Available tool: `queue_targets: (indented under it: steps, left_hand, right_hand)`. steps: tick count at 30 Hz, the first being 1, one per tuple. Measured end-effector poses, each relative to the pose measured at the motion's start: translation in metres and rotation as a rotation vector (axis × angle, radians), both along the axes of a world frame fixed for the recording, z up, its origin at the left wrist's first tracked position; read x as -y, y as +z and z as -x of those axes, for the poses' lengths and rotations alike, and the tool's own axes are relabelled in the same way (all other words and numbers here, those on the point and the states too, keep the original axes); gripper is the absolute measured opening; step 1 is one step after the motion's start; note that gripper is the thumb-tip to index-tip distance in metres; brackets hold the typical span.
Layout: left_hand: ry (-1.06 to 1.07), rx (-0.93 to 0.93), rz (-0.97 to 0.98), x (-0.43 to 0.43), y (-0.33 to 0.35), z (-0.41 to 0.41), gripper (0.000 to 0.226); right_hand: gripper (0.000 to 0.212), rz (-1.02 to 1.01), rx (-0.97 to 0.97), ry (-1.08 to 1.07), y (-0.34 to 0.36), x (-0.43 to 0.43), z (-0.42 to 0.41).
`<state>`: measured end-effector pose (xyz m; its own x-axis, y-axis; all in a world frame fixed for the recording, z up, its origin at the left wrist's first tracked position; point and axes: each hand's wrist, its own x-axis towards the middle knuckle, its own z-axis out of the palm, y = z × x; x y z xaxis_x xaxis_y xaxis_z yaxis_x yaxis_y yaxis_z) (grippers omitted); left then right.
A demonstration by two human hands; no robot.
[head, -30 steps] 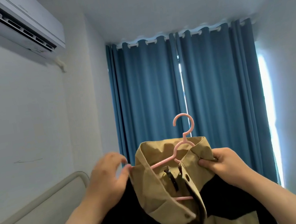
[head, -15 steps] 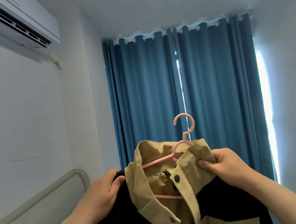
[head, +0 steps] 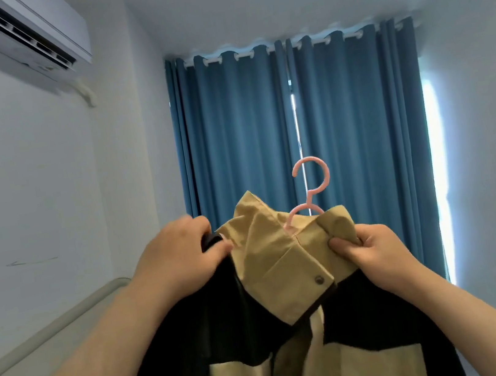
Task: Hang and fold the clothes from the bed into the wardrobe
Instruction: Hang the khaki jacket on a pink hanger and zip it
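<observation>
Held up at chest height before the blue curtains (head: 300,135), the tan-and-black jacket (head: 286,278) sits on a pink plastic hanger (head: 312,187), the left hand (head: 180,259) gripping its black shoulder and the right hand (head: 375,252) pinching the tan collar, apparently to seat it squarely.

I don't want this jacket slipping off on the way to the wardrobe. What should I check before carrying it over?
1. Pink plastic hanger, hook clear above the fabric: ok.
2. Left hand grips the black shoulder of the tan-and-black jacket: ok.
3. Right hand pinches the tan collar: ok.
4. Collar lying flat: not ok, its left side stands up crumpled.
5. Hanger seated in both shoulders: cannot tell, fabric covers it.
6. Wardrobe within reach: cannot tell, out of view.
</observation>
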<state>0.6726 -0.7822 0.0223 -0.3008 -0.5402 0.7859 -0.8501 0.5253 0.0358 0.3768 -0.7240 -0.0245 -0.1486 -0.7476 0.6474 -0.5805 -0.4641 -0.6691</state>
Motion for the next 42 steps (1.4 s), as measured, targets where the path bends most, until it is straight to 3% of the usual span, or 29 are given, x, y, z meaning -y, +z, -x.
queue_targets:
  steps: [2,5,11,15,20,25,33,37,42]
  left_hand:
    - [-0.073,0.048,0.098,-0.002,-0.011,0.001,0.036]
    - [-0.208,-0.030,-0.092,0.006,-0.016,-0.007,0.026]
    - [0.046,0.027,-0.127,0.017,-0.040,0.004,0.043]
    - [0.035,0.054,-0.158,0.021,-0.061,0.024,0.050]
    - [-0.114,-0.050,-0.351,0.028,-0.103,0.057,0.053]
    - [-0.221,-0.016,-0.314,0.017,-0.139,0.097,0.050]
    - [-0.434,0.067,-0.362,-0.026,-0.190,0.172,0.048]
    - [-0.548,0.057,-0.454,-0.052,-0.202,0.208,0.048]
    - [-0.625,0.017,-0.546,-0.075,-0.218,0.250,0.048]
  right_hand:
    - [0.017,-0.016,0.086,0.053,0.000,-0.007,0.000]
    - [0.016,-0.049,0.040,0.077,0.001,-0.011,0.002]
    - [0.020,-0.136,-0.045,0.056,-0.007,-0.016,0.005]
    - [0.022,-0.212,-0.034,0.050,-0.025,-0.025,0.012]
    - [0.017,-0.230,-0.105,-0.177,-0.063,-0.037,0.023]
    - [0.023,-0.278,-0.096,-0.411,-0.102,-0.071,0.040]
    - [0.038,-0.434,-0.052,-0.626,-0.143,-0.168,0.067]
    - [0.024,-0.458,-0.094,-0.722,-0.142,-0.211,0.089]
    - [0.028,-0.491,-0.164,-0.789,-0.145,-0.237,0.127]
